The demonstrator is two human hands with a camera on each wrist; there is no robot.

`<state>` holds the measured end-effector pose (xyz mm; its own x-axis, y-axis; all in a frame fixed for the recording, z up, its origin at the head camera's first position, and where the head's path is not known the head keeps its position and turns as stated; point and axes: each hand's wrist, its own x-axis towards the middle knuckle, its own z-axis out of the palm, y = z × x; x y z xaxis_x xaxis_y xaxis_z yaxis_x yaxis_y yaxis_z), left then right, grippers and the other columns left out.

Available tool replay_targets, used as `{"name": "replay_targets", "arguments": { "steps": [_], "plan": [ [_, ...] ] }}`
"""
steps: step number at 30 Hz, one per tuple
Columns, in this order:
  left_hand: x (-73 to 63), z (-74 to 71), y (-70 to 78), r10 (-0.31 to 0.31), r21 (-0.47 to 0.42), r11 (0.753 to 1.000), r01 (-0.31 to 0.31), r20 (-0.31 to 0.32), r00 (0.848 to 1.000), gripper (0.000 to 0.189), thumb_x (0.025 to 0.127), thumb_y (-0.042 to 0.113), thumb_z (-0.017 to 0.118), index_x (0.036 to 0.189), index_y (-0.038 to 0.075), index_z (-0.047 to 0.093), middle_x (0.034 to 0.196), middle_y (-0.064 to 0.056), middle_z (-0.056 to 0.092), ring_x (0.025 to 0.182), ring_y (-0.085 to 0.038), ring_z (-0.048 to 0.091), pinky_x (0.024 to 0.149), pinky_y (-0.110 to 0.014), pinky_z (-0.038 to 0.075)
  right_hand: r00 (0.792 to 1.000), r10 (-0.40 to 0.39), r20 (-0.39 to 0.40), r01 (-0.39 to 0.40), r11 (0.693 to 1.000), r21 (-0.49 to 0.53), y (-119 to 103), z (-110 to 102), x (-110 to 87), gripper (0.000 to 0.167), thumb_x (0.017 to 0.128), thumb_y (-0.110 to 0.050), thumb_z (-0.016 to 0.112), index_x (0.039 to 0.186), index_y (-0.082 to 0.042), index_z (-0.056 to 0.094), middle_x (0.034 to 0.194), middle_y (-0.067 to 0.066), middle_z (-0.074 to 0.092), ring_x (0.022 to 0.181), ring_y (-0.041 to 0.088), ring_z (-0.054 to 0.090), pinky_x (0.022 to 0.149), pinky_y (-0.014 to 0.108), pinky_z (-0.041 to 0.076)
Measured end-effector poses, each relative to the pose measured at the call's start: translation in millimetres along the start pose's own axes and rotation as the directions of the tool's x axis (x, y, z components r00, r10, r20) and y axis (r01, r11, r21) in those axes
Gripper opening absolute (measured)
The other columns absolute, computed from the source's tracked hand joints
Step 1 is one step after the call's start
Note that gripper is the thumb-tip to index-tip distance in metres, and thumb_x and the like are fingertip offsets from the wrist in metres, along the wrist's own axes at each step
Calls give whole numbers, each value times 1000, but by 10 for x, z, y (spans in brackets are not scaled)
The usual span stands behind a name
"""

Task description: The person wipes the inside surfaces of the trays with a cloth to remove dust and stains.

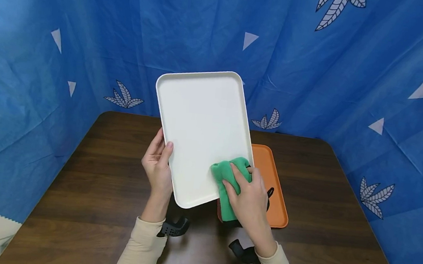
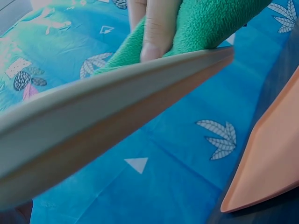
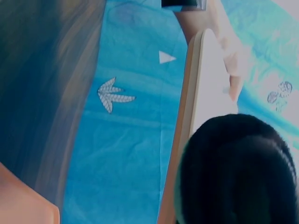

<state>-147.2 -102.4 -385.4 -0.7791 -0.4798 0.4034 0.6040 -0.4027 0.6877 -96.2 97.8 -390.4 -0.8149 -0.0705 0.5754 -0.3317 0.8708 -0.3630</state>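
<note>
A white rectangular tray [image 1: 204,127] is held up above the table, tilted so that its inner face shows in the head view. My left hand [image 1: 159,165] grips its left edge, thumb on the rim and the other fingers partly hidden behind. In my right hand [image 1: 247,196] is a folded green cloth [image 1: 226,172], pressed against the tray's lower right part. The left wrist view shows the cloth [image 2: 205,23] and right-hand fingers [image 2: 159,32] above the tray's edge [image 2: 93,116]. A dark rounded shape [image 3: 238,172] covers part of the tray [image 3: 212,84] in the right wrist view.
An orange tray [image 1: 276,199] lies on the brown wooden table [image 1: 321,225] behind the right hand, partly covered. A small black loop [image 1: 270,193] shows over it. Blue patterned fabric [image 1: 207,28] hangs behind and beside the table. Each wrist carries a black device [image 1: 176,227].
</note>
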Motion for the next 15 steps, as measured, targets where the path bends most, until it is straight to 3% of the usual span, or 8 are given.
{"name": "replay_targets", "arguments": {
  "steps": [15],
  "plan": [
    [-14,18,-1,14,-17,1000,-14,-4,1000,40,94,-5,56,134,-7,54,125,-12,67,108,-17,68,85,-28,56,995,101,-24,-101,995,15,4,1,-48,47,82,-26,79,124,-9,68,103,24,55,88,33,57,60,46,51]
  ]
}}
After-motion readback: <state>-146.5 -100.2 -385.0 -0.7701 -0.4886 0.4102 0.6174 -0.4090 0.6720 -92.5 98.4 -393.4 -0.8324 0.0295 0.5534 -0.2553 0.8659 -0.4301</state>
